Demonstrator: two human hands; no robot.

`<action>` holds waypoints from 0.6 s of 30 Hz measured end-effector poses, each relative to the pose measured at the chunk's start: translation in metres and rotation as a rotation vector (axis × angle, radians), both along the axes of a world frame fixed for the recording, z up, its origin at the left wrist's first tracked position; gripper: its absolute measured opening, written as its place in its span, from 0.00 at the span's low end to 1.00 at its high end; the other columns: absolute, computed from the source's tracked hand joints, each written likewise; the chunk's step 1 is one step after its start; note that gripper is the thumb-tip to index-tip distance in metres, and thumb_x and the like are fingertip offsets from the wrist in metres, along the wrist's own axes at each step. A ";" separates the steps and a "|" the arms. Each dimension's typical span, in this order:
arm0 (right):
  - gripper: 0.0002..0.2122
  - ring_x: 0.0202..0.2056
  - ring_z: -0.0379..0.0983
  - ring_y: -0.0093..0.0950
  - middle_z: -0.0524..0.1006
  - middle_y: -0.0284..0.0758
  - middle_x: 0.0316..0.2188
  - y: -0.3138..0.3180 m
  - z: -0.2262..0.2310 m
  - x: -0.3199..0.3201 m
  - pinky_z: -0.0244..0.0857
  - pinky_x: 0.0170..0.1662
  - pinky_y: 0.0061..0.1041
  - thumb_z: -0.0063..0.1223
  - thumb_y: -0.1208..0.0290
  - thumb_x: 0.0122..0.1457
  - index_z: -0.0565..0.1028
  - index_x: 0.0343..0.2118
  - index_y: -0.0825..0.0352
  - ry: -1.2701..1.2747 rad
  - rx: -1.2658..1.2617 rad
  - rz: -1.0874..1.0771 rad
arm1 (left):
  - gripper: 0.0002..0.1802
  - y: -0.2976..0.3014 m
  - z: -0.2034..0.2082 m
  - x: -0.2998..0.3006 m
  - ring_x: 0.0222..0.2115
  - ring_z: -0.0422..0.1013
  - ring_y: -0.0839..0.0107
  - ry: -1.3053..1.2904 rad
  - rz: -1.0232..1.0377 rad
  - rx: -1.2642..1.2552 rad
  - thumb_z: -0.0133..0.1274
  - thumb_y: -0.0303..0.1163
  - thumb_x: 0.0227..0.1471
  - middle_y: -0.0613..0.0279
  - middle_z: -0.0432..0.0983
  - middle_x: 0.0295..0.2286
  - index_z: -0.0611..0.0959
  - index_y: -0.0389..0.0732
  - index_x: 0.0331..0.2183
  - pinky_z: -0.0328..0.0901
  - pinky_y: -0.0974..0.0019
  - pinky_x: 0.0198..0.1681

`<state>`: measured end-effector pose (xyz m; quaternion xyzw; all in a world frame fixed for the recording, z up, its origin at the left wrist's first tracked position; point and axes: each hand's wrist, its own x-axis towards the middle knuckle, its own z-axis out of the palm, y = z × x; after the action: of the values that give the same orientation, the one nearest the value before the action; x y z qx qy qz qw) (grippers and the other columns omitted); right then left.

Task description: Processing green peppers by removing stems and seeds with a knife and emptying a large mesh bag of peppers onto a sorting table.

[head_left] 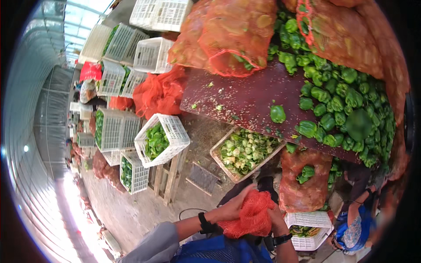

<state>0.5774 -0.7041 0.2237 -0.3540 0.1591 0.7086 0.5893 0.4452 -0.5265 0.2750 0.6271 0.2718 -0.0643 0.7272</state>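
Note:
A bunched red mesh bag point(250, 215) hangs in front of my body, held between my two hands. My left hand point(233, 207) closes on its left upper side. My right hand point(275, 219) grips its right side. Beyond them, a shallow crate point(218, 154) holds pale green pepper cores and scraps. Behind that stands a dark red table point(245, 94), strewn with small seeds. One green bell pepper point(277, 114) sits apart on it, left of a large heap of green bell peppers point(340, 103).
Full orange mesh sacks point(237, 33) rest on the table's far side; another sack point(302, 184) stands right of me. A white crate point(182, 139) of peppers sits on a wooden stand at left, near stacked crates point(118, 127). Another person point(353, 228) works at the lower right.

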 end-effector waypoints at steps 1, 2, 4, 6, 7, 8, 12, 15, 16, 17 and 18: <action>0.29 0.55 0.76 0.27 0.78 0.34 0.56 0.015 -0.002 -0.004 0.70 0.59 0.30 0.64 0.72 0.59 0.71 0.64 0.71 -0.110 -0.011 0.048 | 0.40 -0.003 -0.002 -0.015 0.60 0.71 0.62 0.027 0.124 0.072 0.68 0.43 0.56 0.55 0.79 0.55 0.73 0.39 0.64 0.60 0.58 0.67; 0.27 0.53 0.77 0.27 0.79 0.34 0.55 0.027 -0.005 -0.010 0.71 0.58 0.29 0.64 0.72 0.60 0.73 0.62 0.71 -0.220 -0.018 0.095 | 0.37 -0.004 -0.003 -0.028 0.60 0.71 0.63 0.057 0.248 0.145 0.67 0.41 0.56 0.55 0.79 0.56 0.75 0.39 0.63 0.60 0.58 0.66; 0.24 0.52 0.77 0.26 0.79 0.34 0.54 0.040 -0.010 -0.021 0.72 0.56 0.28 0.63 0.73 0.60 0.75 0.60 0.72 -0.268 0.035 0.166 | 0.32 0.006 -0.013 -0.055 0.61 0.70 0.61 0.142 0.123 0.003 0.66 0.40 0.57 0.51 0.78 0.55 0.78 0.38 0.60 0.60 0.58 0.66; 0.22 0.51 0.78 0.26 0.80 0.34 0.53 0.049 -0.013 -0.023 0.73 0.55 0.27 0.62 0.75 0.60 0.76 0.58 0.72 -0.320 0.072 0.221 | 0.27 0.027 -0.022 -0.082 0.62 0.68 0.56 0.234 -0.036 -0.065 0.64 0.40 0.58 0.46 0.78 0.55 0.82 0.38 0.56 0.59 0.55 0.66; 0.24 0.54 0.77 0.26 0.79 0.35 0.55 0.055 -0.016 -0.017 0.71 0.58 0.29 0.61 0.75 0.60 0.74 0.60 0.72 -0.374 0.129 0.297 | 0.27 0.047 -0.027 -0.095 0.63 0.67 0.53 0.241 -0.051 0.008 0.62 0.40 0.57 0.45 0.77 0.56 0.82 0.38 0.55 0.59 0.53 0.67; 0.26 0.57 0.75 0.26 0.78 0.36 0.57 0.058 -0.013 -0.013 0.70 0.60 0.31 0.60 0.75 0.60 0.72 0.62 0.71 -0.417 0.175 0.373 | 0.28 0.075 -0.039 -0.129 0.60 0.69 0.47 0.161 -0.171 0.421 0.61 0.38 0.54 0.46 0.77 0.57 0.82 0.39 0.56 0.60 0.48 0.65; 0.28 0.56 0.74 0.28 0.76 0.39 0.57 0.045 -0.045 -0.002 0.70 0.57 0.32 0.57 0.67 0.66 0.65 0.67 0.71 -0.514 0.033 0.240 | 0.33 0.265 0.078 -0.137 0.51 0.75 0.44 0.242 -0.182 1.087 0.59 0.35 0.53 0.43 0.80 0.50 0.78 0.45 0.61 0.67 0.45 0.56; 0.22 0.44 0.78 0.27 0.79 0.36 0.47 -0.017 -0.075 -0.012 0.74 0.47 0.30 0.59 0.62 0.67 0.73 0.58 0.70 -0.467 -0.348 0.165 | 0.33 0.445 0.180 -0.186 0.49 0.76 0.45 0.592 -0.165 1.650 0.59 0.35 0.53 0.41 0.80 0.48 0.78 0.43 0.61 0.69 0.46 0.52; 0.19 0.39 0.79 0.27 0.80 0.36 0.42 -0.069 -0.111 -0.023 0.75 0.43 0.29 0.60 0.63 0.65 0.76 0.53 0.70 -0.577 -0.455 0.181 | 0.33 0.493 0.210 -0.184 0.48 0.77 0.45 0.674 -0.132 1.790 0.59 0.35 0.54 0.41 0.81 0.47 0.78 0.43 0.61 0.69 0.46 0.51; 0.16 0.34 0.79 0.27 0.81 0.36 0.38 -0.126 -0.139 -0.035 0.75 0.38 0.28 0.61 0.64 0.64 0.79 0.48 0.69 -0.677 -0.566 0.208 | 0.33 0.521 0.226 -0.173 0.47 0.77 0.45 0.751 -0.097 1.875 0.59 0.35 0.54 0.40 0.81 0.46 0.77 0.42 0.61 0.69 0.46 0.50; 0.09 0.28 0.77 0.26 0.80 0.34 0.30 -0.156 -0.136 -0.045 0.73 0.31 0.26 0.60 0.68 0.62 0.80 0.39 0.69 -0.960 -0.729 0.306 | 0.33 0.532 0.248 -0.170 0.46 0.78 0.45 0.833 -0.065 1.929 0.59 0.36 0.54 0.40 0.81 0.46 0.77 0.42 0.61 0.70 0.47 0.49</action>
<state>0.5326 -0.8598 0.0874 -0.8302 0.0556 0.4472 0.3282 0.2752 0.0056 0.5229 0.8757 0.4196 -0.0506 -0.2336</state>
